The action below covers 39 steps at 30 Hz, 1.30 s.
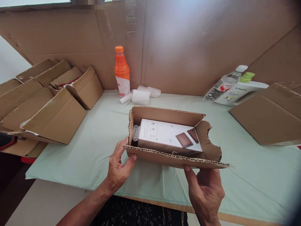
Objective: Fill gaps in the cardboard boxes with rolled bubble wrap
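Observation:
Both hands hold an open cardboard box (164,112) above the front part of the table. My left hand (119,163) grips its near left corner, thumb on the front wall and fingers round the left end. Under the right part of the front wall, my right hand (207,191) has its thumb against the cardboard; its fingertips are hidden beneath. Inside lies a white carton (162,133) printed with small diagrams and two brown panels. A roll of clear bubble wrap (136,133) is tucked between the carton and the box's left end.
A pale green cloth (103,125) covers the table. Open cardboard boxes (58,116) stand at left, another box (270,113) at right. An orange bottle (122,73), white rolls (141,96), a clear bottle (222,84) and a white jug (242,91) stand along the cardboard wall (70,34).

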Each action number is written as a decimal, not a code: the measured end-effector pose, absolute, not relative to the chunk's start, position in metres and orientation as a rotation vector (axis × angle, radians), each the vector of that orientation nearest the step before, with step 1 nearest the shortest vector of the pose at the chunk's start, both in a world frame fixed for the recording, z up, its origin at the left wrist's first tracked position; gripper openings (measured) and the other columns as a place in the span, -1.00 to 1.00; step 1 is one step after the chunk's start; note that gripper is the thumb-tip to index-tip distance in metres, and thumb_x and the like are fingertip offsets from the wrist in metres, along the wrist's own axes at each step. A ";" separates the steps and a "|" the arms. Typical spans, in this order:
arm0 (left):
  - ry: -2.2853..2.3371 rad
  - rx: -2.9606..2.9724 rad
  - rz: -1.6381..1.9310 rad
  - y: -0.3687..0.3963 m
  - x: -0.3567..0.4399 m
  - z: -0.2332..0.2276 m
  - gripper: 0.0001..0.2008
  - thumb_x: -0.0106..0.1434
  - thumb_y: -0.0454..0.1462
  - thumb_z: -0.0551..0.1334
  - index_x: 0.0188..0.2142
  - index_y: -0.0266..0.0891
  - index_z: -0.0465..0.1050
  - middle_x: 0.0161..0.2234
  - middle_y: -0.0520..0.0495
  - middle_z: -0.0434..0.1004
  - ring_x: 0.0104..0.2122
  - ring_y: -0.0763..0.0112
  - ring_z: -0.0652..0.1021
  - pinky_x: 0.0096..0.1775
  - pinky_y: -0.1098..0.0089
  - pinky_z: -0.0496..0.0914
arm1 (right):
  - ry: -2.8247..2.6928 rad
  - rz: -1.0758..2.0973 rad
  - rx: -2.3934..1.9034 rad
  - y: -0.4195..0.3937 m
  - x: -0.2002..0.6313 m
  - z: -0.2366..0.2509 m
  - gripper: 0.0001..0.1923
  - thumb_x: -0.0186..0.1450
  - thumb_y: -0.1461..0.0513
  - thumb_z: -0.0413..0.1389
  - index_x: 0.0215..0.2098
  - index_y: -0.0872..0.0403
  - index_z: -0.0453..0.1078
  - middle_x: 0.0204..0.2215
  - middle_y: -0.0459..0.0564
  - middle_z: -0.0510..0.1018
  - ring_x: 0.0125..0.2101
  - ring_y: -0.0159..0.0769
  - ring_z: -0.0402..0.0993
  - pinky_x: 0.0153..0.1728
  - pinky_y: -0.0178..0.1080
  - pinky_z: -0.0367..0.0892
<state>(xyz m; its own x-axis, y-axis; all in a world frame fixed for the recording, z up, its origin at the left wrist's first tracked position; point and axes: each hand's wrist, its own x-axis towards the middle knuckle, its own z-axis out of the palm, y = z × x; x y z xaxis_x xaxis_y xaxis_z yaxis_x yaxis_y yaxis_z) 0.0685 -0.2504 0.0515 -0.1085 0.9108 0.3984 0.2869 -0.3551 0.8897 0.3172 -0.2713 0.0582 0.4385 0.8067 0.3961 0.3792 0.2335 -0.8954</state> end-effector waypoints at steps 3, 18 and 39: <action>1.332 1.672 1.539 -0.258 0.062 0.049 -0.44 0.33 -0.31 0.29 0.29 -0.07 0.32 0.25 -0.19 0.42 0.23 0.08 0.44 0.24 0.05 0.36 | -1.157 0.470 -1.295 -0.265 0.310 0.057 -0.47 0.27 0.15 0.28 0.18 0.05 0.34 0.12 0.17 0.49 0.16 -0.02 0.41 0.25 0.18 0.20; 1.577 1.362 1.701 -0.264 0.025 0.041 -0.46 0.33 -0.20 0.29 0.27 -0.20 0.30 0.16 -0.28 0.44 0.19 0.13 0.47 0.24 0.14 0.36 | -1.434 0.624 -1.223 -0.200 0.258 0.082 -0.45 0.30 0.10 0.24 0.21 0.03 0.32 -0.04 0.10 0.57 -0.02 -0.09 0.49 0.07 0.02 0.39; 1.682 1.393 1.649 -0.191 0.003 0.038 -0.20 0.27 -0.37 0.21 0.43 0.03 -0.03 0.50 -0.12 -0.34 0.45 -0.03 -0.01 0.28 0.01 0.30 | -2.094 0.829 -0.938 -0.045 0.089 0.002 -0.36 0.26 0.29 0.02 0.32 0.05 0.24 0.24 0.13 0.43 0.19 -0.10 0.39 0.24 0.05 0.30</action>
